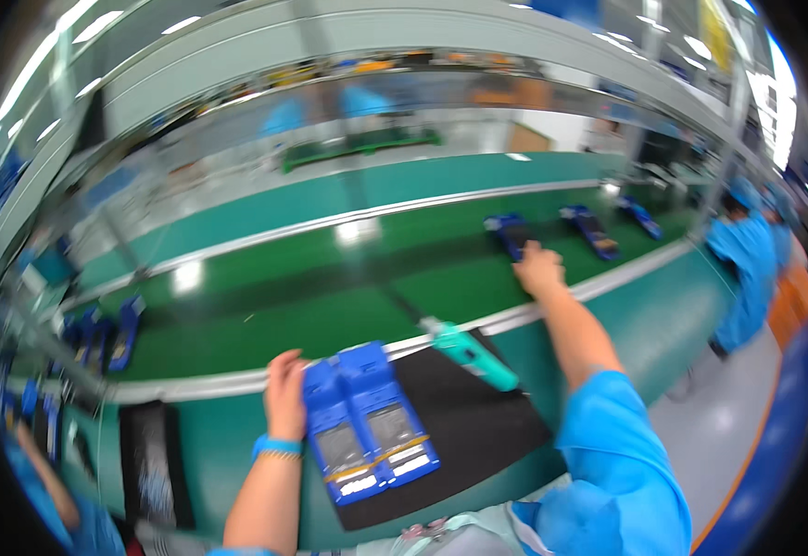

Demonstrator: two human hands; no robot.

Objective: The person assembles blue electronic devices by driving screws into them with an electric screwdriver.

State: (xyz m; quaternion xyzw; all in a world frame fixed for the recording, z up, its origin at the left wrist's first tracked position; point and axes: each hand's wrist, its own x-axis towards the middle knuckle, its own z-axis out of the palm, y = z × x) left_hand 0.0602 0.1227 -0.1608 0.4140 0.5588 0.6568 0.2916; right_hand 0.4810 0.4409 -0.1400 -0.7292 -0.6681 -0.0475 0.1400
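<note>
Two blue plastic device housings [372, 417], each with a dark clear window, an orange strip and white labels, lie side by side on a black mat [478, 435]. My left hand [284, 394] is against the left edge of the left-hand housing, its fingers extended upward. With my right arm stretched out over the belt, my right hand [540, 269] has its fingers closed on the near end of another blue housing [512, 236]; the fingertips are partly blurred. A teal electric screwdriver [473, 357] rests on the mat between my arms.
A green conveyor belt [330, 296] with a metal rail crosses ahead. Further blue housings [591, 232] ride on it at right, and several [126, 334] at left. A black tray [154, 463] is left of me. Co-workers [747, 250] are at right and far left.
</note>
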